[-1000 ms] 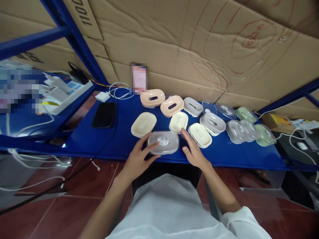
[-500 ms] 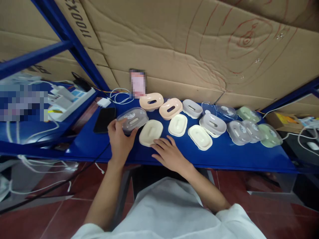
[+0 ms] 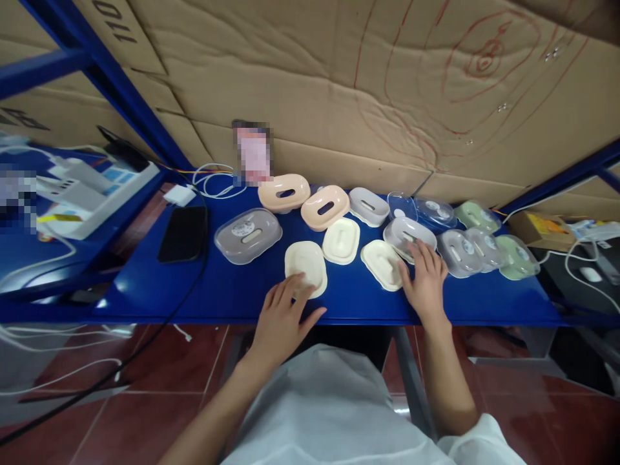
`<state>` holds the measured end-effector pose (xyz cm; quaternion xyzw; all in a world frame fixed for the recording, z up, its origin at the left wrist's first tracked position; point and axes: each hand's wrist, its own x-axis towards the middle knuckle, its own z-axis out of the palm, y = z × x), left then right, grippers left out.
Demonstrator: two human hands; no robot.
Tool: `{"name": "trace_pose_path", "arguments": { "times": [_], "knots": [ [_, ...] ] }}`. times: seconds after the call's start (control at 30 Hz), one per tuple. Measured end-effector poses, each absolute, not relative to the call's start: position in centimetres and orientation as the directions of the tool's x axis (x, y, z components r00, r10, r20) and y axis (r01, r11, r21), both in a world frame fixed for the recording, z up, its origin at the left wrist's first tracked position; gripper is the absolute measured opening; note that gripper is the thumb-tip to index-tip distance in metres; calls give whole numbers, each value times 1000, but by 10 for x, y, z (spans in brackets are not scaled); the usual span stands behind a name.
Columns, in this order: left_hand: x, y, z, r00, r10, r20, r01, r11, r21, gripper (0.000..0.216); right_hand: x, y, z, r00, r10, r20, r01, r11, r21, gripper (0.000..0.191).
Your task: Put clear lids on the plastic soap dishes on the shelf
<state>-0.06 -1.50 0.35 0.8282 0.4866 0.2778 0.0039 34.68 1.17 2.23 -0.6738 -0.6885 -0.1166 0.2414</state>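
Observation:
My left hand (image 3: 283, 314) rests with fingers spread on the near edge of a cream soap dish insert (image 3: 305, 265) on the blue shelf (image 3: 203, 290). My right hand (image 3: 426, 278) lies open, fingers reaching onto a grey soap dish (image 3: 404, 234) and beside another cream insert (image 3: 380, 261). A closed grey box with a clear lid (image 3: 248, 226) stands alone at the left. Two peach dishes (image 3: 283, 192) (image 3: 324, 206) and a third cream insert (image 3: 341, 240) lie behind.
A black phone (image 3: 183, 234) and white cables lie at the shelf's left. Grey and green lidded boxes (image 3: 484, 248) crowd the right end. Cardboard (image 3: 339, 84) backs the shelf. A power strip (image 3: 92, 194) sits further left. Red tile floor lies below.
My left hand let go of the grey lidded box at the left and came to the cream insert. My right hand moved right onto the grey dish.

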Motion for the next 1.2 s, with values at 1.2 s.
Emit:
{"name": "trace_pose_path", "arguments": {
  "times": [1.2],
  "knots": [
    [-63, -2, -10, 389, 802, 453, 704, -576, 416, 47, 237, 60, 47, -557, 697, 451, 678, 695, -237, 37]
  ]
}}
